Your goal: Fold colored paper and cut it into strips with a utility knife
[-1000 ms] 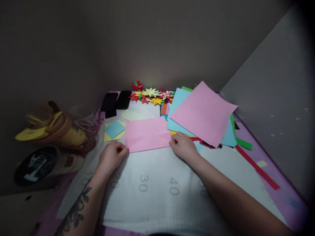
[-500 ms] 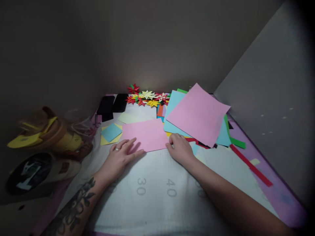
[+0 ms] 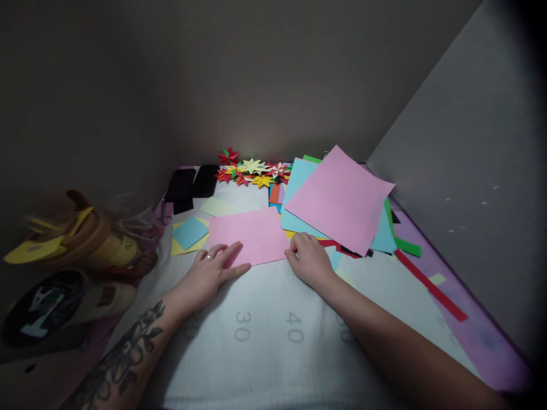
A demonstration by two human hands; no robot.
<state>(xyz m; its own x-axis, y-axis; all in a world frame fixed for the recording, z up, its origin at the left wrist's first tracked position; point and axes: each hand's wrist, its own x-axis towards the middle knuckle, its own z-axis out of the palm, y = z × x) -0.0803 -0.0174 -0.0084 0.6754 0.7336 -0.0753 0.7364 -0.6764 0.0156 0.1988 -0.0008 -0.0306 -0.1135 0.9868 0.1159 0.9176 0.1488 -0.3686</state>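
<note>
A pink sheet of paper (image 3: 248,234), wider than deep, lies on the white cloth with printed numbers. My left hand (image 3: 212,272), with a ring on one finger, rests at its lower left, fingers spread and fingertips on the paper. My right hand (image 3: 306,256) is closed at the sheet's right edge, thumb and curled fingers at the lower right corner. Just beyond that hand is a stack of coloured sheets topped by a large pink square (image 3: 342,199). Left of the sheet lie a small blue square (image 3: 190,233) and a yellow square (image 3: 178,246) under it.
Folded paper stars (image 3: 252,166) line the back by the wall. Two dark phones (image 3: 205,181) lie at back left, with scissors (image 3: 163,212) nearby. Lidded cups (image 3: 102,245) stand at the left. A red paper strip (image 3: 440,293) and a green strip (image 3: 408,247) lie at the right.
My left hand's fingers have spread a little and press flatter on the pink sheet. The right hand stays at the right corner. The whole view has shifted slightly.
</note>
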